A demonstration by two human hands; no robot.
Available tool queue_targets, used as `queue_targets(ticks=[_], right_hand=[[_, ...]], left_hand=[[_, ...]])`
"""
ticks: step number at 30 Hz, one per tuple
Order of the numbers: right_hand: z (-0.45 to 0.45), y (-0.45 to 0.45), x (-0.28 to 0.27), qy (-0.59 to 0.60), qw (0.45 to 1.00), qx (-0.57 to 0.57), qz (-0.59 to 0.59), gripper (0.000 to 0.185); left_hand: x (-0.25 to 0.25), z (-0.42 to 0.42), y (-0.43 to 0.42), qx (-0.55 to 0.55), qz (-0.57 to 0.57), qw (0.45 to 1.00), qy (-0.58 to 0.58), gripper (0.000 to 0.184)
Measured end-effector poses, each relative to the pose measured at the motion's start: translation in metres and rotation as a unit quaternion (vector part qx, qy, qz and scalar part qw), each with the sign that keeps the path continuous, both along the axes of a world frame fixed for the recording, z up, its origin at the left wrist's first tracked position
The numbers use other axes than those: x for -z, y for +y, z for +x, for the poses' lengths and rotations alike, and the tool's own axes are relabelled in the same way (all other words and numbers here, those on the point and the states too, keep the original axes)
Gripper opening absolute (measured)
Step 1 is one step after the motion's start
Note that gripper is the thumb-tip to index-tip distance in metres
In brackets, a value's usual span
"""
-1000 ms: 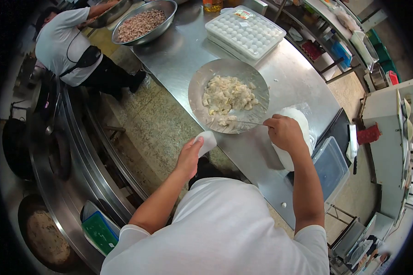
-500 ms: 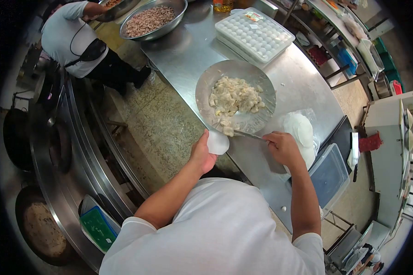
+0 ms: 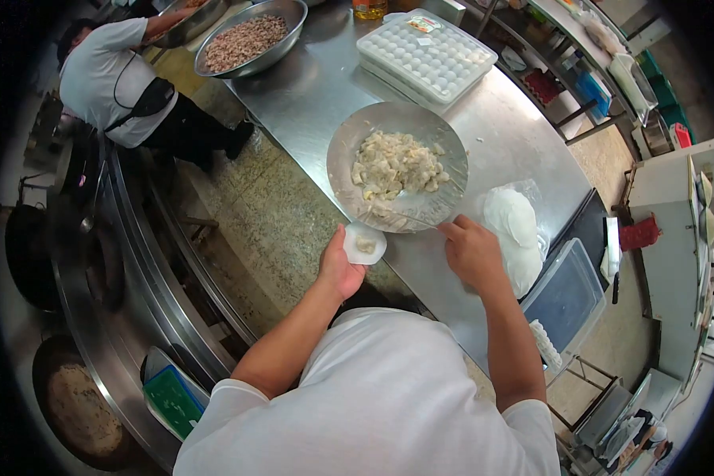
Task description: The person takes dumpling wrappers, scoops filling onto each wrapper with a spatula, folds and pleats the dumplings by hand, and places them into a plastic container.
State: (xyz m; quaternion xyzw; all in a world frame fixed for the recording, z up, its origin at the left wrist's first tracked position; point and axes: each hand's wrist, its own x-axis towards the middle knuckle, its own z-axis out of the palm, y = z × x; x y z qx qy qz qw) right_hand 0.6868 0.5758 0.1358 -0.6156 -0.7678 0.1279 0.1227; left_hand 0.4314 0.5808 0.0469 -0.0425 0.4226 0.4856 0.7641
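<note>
My left hand [image 3: 339, 268] holds a round white dough wrapper [image 3: 378, 250] beside the bowl's near rim. A small lump of pale filling [image 3: 365, 245] lies in the middle of the wrapper. My right hand [image 3: 474, 252] grips the handle of a thin metal spatula [image 3: 416, 220], whose blade reaches over the near side of a wide, shallow metal bowl [image 3: 340, 170]. Chunky pale filling [image 3: 399, 164] is heaped in the bowl. Right of the right hand, white rounded dough or stacked wrappers [image 3: 512, 226] sit in clear plastic; which one I cannot tell.
Stacked lidded trays of white balls [image 3: 426, 59] stand behind the bowl. A basin of chopped brownish filling [image 3: 247, 41] is at the far left. A clear plastic lid [image 3: 563, 297] and a cleaver [image 3: 612, 247] lie right. Another person [image 3: 119, 83] stands beyond the table's left corner.
The spatula has left a lump of filling on the wrapper, which was bare before. My right hand and the spatula have moved up and back over the bowl.
</note>
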Motion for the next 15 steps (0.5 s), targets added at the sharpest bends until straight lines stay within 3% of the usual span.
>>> queue_targets(ticks=[2,8,10,15], right_hand=[[-0.001,0.002,0.008,-0.031,0.999,-0.003,0.004,0.024],[0.002,-0.003,-0.001,0.018,0.999,-0.021,-0.033,0.024],[0.008,-0.005,0.0,0.121,0.99,-0.049,-0.048,0.023],[0.006,-0.031,-0.007,0.16,0.984,-0.066,-0.037,0.022]], left_hand=[[0.0,0.0,0.0,-0.005,0.004,1.0,-0.003,0.045],[0.001,0.0,-0.001,-0.007,0.006,1.0,-0.001,0.049],[-0.003,-0.001,-0.001,0.009,-0.009,1.0,-0.005,0.051],[-0.006,-0.009,-0.006,0.066,0.007,0.997,-0.035,0.055]])
